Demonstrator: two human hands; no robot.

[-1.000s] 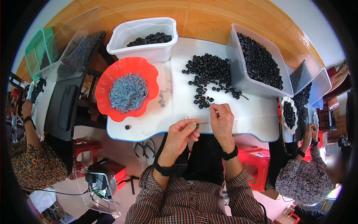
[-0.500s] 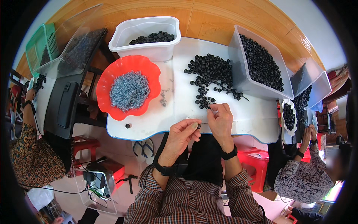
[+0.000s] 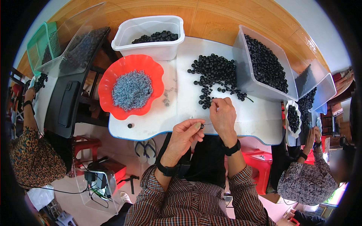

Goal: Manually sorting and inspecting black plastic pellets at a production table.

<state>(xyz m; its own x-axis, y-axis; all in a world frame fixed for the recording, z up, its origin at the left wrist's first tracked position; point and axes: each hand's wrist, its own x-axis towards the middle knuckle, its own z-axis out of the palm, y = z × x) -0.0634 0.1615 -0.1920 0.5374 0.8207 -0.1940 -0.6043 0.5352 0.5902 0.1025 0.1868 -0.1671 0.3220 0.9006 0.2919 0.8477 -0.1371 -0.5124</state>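
Note:
My left hand (image 3: pixel 185 134) is closed above the table's near edge, pinching a small black round part (image 3: pixel 201 127) between thumb and forefinger. To its right, my right hand (image 3: pixel 223 116) has thumb and forefinger drawn together at the near end of a loose pile of black round parts (image 3: pixel 213 69). Whatever sits in that pinch is too small to make out. A thin pale line runs between the two hands, but I cannot tell what it is. A single black part (image 3: pixel 130 125) lies apart near the left front edge.
A red scalloped bowl (image 3: pixel 103 96) holds small grey-blue pieces. Behind it stands a white tub (image 3: pixel 151 51) with black parts. A translucent bin (image 3: pixel 260 89) full of black parts is at the right. People work at both sides; a red stool (image 3: pixel 258 165) stands below.
My right hand has shifted slightly away from me, toward the pile. The left hand keeps its pinch on the black part. A shoe has come into view on the floor, lower left.

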